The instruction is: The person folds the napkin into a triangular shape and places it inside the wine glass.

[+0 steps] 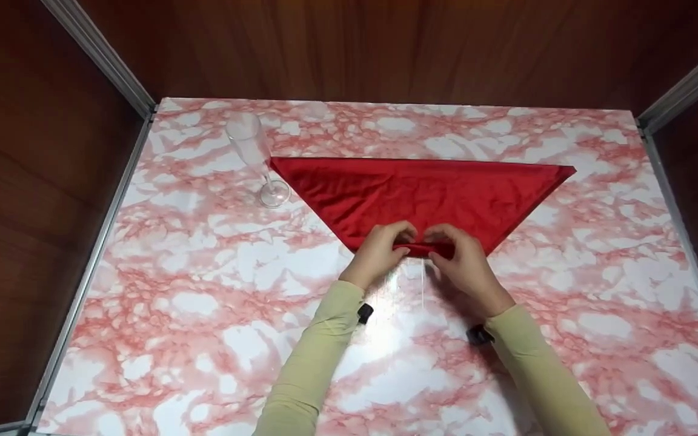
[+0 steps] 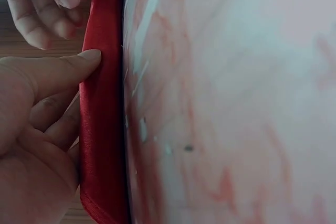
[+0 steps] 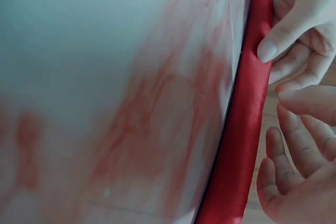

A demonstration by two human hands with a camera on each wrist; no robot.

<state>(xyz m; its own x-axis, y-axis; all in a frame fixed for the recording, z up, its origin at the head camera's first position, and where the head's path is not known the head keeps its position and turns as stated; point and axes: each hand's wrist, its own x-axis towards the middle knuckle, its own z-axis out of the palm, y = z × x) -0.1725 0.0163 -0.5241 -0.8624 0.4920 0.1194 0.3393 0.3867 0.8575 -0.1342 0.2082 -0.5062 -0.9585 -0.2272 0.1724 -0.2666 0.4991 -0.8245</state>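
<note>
A red cloth napkin (image 1: 409, 194) lies in a four-sided shape, its long dark-edged side away from me and a short, thick folded side towards me. At this near side my left hand (image 1: 382, 251) pinches the fold, with the thumb on its front and the fingers behind, as the left wrist view shows on the red fold (image 2: 102, 108). Beside it, my right hand (image 1: 461, 260) is by the same fold. In the right wrist view that right hand (image 3: 307, 156) has loosely bent, spread fingers, apart from the cloth.
A clear champagne flute (image 1: 252, 145) stands by the napkin's far left corner, close to it. The table (image 1: 203, 339) has a red and white marbled top. Dark wood panels (image 1: 385, 48) with metal edging rise at the back and both sides.
</note>
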